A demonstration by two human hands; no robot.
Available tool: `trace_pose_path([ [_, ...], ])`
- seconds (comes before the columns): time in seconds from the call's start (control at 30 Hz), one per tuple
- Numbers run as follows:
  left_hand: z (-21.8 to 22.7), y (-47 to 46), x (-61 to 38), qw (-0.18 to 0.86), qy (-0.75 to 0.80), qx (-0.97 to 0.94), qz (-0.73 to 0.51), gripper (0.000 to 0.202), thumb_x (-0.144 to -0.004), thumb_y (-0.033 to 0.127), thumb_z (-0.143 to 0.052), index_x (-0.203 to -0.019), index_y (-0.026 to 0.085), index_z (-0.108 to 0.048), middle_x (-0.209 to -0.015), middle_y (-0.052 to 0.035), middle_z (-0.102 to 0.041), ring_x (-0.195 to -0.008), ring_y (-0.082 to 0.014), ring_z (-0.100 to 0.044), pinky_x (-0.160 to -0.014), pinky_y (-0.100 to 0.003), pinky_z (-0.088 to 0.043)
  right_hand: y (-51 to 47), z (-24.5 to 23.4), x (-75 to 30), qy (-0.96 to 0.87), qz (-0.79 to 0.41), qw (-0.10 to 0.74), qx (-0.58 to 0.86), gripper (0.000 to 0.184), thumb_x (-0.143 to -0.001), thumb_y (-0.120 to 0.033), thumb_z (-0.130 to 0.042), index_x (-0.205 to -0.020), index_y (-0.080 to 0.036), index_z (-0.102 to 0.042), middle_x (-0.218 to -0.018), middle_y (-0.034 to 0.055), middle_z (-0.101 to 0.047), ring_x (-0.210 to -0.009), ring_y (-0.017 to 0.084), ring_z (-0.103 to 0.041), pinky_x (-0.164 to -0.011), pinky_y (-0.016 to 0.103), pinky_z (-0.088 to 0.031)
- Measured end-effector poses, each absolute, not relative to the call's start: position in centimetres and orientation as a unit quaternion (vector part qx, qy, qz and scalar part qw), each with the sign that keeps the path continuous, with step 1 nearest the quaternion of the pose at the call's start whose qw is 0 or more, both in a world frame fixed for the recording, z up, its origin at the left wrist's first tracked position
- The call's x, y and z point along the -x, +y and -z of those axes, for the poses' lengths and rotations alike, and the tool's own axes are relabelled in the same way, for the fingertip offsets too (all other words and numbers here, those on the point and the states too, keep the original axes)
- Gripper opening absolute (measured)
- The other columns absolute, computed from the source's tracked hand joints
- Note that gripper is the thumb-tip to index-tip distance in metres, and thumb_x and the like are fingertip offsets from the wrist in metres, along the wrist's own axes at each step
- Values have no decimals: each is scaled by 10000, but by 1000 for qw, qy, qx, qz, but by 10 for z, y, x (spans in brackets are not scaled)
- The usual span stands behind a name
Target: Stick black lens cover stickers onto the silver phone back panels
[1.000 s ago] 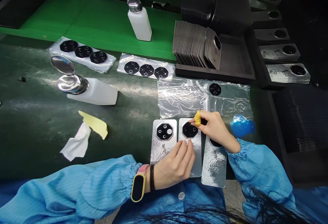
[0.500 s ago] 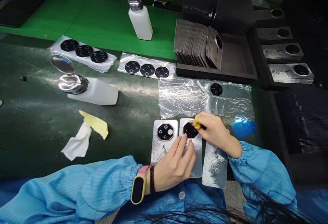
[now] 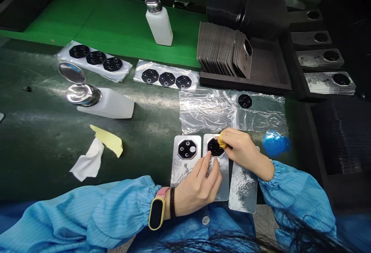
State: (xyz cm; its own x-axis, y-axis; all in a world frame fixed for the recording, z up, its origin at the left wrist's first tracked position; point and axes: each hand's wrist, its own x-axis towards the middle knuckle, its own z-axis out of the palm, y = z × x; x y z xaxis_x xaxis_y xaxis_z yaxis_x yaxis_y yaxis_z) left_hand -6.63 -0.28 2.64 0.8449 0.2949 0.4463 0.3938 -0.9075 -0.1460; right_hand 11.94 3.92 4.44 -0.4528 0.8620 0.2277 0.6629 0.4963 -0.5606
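Note:
My left hand rests on the middle silver phone back panel, its fingers extended and slightly apart. The index fingertip touches the lower edge of a black octagonal sticker at the panel's top. My right hand, with yellow ribbed finger cots, pinches at the sticker's upper right edge; the grip itself is partly hidden. To the left lies another silver panel, its black octagon showing round openings. A third panel lies partly beneath my right hand and wrist.
Ahead lies clear plastic film carrying one black sticker. Sticker packs and two white bottles stand farther off. A black tray holds upright panels. A blue blob sits right; paper scraps lie left.
Almost nothing differs. My right fingers have shifted very slightly at the sticker's edge, while my left hand stays in place.

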Motion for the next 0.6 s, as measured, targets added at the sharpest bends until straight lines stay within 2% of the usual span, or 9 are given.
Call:
trace_pose_path([
  [0.23, -28, -2, 65, 136, -189, 948, 216, 229, -841, 68, -432, -893, 50, -654, -918, -148, -710, -925, -322, -701, -761, -397, -581, 39, -44, -119, -838, -178, 256, 448, 268, -744, 30, -383, -651, -219, -421, -632, 10, -557, -640, 150, -514, -577, 239, -433],
  [0.6, -28, -1, 64, 126, -185, 949, 222, 217, -828, 59, -447, -899, 13, -648, -915, -171, -703, -911, -342, -701, -768, -414, -580, 37, -44, -119, -870, -118, 204, 434, 294, -800, 37, -379, -657, -199, -481, -631, 22, -566, -656, 158, -510, -580, 250, -424],
])
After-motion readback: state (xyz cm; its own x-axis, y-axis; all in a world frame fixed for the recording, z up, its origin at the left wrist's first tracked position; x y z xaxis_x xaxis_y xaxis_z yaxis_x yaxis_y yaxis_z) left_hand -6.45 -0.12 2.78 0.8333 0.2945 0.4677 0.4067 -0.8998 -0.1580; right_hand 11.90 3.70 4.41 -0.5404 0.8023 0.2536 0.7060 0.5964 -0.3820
